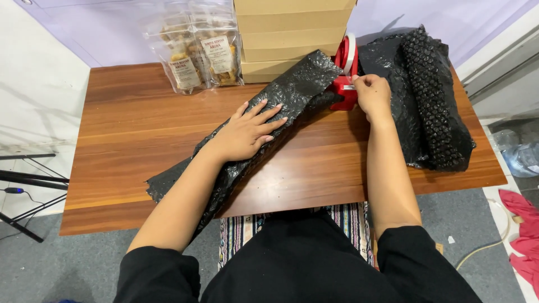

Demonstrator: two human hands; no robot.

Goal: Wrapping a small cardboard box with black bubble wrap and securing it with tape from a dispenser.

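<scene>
Two bare hands work over a brown wooden worktop (pixel 140 140) that fills the middle of the frame. The left hand (pixel 247 132) lies flat with fingers spread, palm down, pressing on a long parcel wrapped in black bubble wrap (pixel 269 118); it grips nothing. The parcel runs on a slant from the lower left of the worktop, where its end hangs over the near edge, up toward the centre top. The right hand (pixel 370 95) is at the upper centre, its fingers pinched together at the front of a red tape dispenser (pixel 345 84), which touches the upper end of the parcel; whether tape sits between the fingertips cannot be told. A white roll shows on top of the dispenser. Just right of it, a loose heap of black bubble wrap (pixel 426 101) covers the right end of the worktop. Behind the parcel, at the top centre, stands a stack of flat cardboard boxes (pixel 292 28), and to its left lean clear pouches of snacks (pixel 202 53) with labels.
</scene>
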